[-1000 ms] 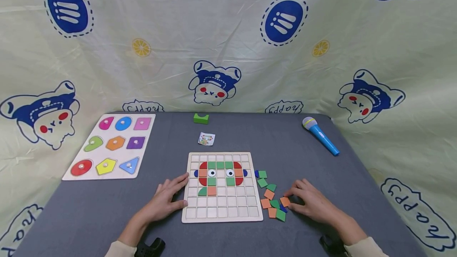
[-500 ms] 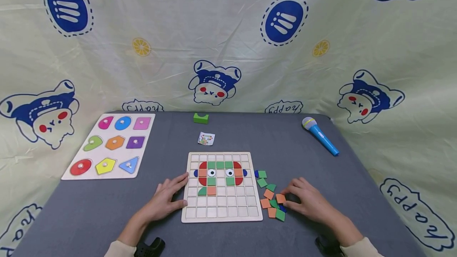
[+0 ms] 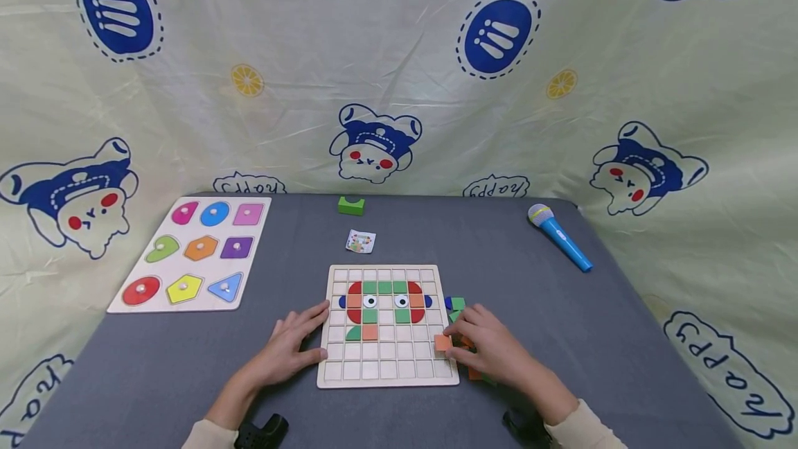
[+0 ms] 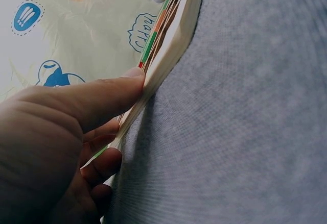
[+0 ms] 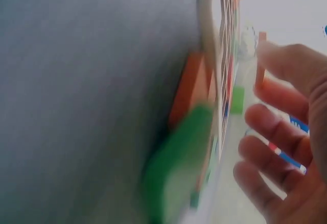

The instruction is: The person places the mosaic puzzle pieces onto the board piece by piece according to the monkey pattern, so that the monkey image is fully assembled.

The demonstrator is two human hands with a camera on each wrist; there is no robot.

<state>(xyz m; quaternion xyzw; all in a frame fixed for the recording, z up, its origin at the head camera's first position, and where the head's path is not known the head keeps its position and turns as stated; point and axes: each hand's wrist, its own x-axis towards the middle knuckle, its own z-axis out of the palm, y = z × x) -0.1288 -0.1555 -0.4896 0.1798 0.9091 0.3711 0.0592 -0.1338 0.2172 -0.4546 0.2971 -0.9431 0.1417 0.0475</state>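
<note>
A white grid board (image 3: pixel 386 371) lies on the table, with red, green, orange, blue and eye-marked tiles set in its upper squares. My left hand (image 3: pixel 283 345) rests at the board's left edge, fingertips and thumb touching the rim; the left wrist view shows the thumb (image 4: pixel 115 94) on that edge. My right hand (image 3: pixel 492 345) pinches an orange square tile (image 3: pixel 442 343) between thumb and finger, over the board's right border. In the right wrist view the orange tile (image 5: pixel 261 58) stands edge-on, off the board. Loose tiles partly hidden under the right hand include a green one (image 3: pixel 458 303).
At the left lies a shape puzzle board (image 3: pixel 177 269) with several coloured knobbed pieces. A small picture card (image 3: pixel 361 242) and a green block (image 3: pixel 351 207) are beyond the grid board. A blue toy microphone (image 3: pixel 561 238) lies at the far right of the grey table.
My right hand has drawn the orange square tile out of the loose pile and carried it left to the board's right border. My left hand has stayed at the board's edge.
</note>
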